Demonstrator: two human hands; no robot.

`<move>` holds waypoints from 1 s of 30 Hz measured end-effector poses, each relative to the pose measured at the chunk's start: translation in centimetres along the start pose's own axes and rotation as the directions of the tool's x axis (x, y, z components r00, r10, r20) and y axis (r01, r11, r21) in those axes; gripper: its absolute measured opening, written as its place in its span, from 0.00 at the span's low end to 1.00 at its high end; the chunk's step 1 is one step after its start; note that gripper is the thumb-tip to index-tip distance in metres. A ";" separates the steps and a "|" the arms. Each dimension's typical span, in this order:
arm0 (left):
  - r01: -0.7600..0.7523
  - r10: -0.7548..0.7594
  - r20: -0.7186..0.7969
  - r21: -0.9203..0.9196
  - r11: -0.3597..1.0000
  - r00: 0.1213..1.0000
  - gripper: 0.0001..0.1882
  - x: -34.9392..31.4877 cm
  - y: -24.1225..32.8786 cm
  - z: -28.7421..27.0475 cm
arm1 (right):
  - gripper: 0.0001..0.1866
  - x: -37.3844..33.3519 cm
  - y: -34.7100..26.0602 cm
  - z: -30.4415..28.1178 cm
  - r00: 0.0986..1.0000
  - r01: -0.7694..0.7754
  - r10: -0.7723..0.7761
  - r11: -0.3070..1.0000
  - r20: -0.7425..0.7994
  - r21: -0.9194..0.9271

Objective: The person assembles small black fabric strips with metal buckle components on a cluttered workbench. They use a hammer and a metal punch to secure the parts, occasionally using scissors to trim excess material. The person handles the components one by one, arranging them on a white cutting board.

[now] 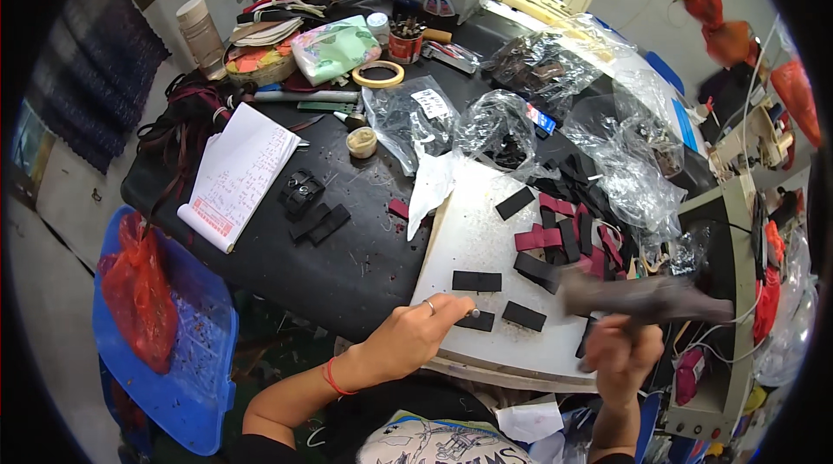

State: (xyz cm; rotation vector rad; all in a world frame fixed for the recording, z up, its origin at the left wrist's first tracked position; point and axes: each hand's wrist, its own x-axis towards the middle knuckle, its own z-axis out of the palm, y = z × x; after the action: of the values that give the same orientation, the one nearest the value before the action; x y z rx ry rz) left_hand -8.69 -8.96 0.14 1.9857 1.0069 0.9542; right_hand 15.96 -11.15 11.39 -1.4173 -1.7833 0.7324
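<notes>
My left hand (415, 334) pinches a small metal punch (474, 313) over a short black elastic strip (482, 322) on the white board (468, 230). Most of the punch is hidden by my fingers, and I cannot tell whether its tip touches the strip. My right hand (623, 355) is closed round the handle of a hammer (646, 299), raised to the right of the strips and blurred by motion. Two more black strips (476, 281) (524, 316) lie flat close to the punch. Maroon and black strips (542, 238) are heaped further back on the board.
A black work table (364, 256) carries an open notebook (239, 169), black strap pieces (319, 223), a small round tub (362, 143), a tape roll (378, 74) and clear plastic bags (416, 117). A blue chair (204, 325) with a red bag (143, 299) stands at left. A control box (711, 408) is at right.
</notes>
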 end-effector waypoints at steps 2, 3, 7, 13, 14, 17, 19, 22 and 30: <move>0.049 -0.053 0.061 0.071 0.996 0.997 0.14 -0.1 -0.5 0.3 | 0.12 1.8 -0.1 1.6 0.922 0.341 -0.223 0.854 0.315 -0.394; 0.115 -0.115 -0.004 0.006 0.993 0.993 0.12 0.1 -0.5 0.2 | 0.12 2.1 0.1 1.8 0.946 0.298 -0.199 0.844 0.256 -0.446; 0.336 -0.369 0.006 -0.428 0.839 0.929 0.10 1.3 -0.9 -0.8 | 0.12 1.3 1.4 1.3 0.977 0.184 -0.115 0.883 0.181 -0.432; 0.370 -0.314 0.195 -0.473 0.800 0.929 0.09 1.7 -0.8 -2.2 | 0.12 -0.8 3.3 1.9 0.987 0.125 -0.071 0.903 0.144 -0.412; 0.373 -0.314 0.200 -0.480 0.794 0.928 0.09 1.5 -1.0 -2.2 | 0.12 -1.0 3.3 2.0 0.990 0.106 -0.059 0.912 0.129 -0.395; 0.362 -0.302 0.199 -0.503 0.785 0.932 0.09 1.3 -1.3 -2.2 | 0.13 -1.3 3.4 2.3 0.989 0.095 -0.044 0.924 0.143 -0.371; 0.344 -0.278 0.205 -0.489 0.802 0.939 0.09 1.2 -1.4 -2.3 | 0.12 -1.5 3.6 2.4 0.983 0.092 -0.024 0.919 0.180 -0.384; 0.298 -0.224 0.215 -0.435 0.850 0.951 0.09 1.3 -1.2 -2.5 | 0.12 -1.6 3.5 2.3 0.976 0.080 0.014 0.906 0.216 -0.417; 0.013 0.020 0.255 -0.129 0.992 0.967 0.07 0.8 -0.4 -2.6 | 0.08 -0.5 1.7 0.5 0.998 0.035 -0.048 0.965 -0.043 -0.259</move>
State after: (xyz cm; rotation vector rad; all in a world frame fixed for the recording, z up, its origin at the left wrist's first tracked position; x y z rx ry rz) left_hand -10.68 -7.42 1.32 1.9424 0.7783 0.7219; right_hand 16.54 -11.27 9.60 -1.5459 -1.9171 0.4508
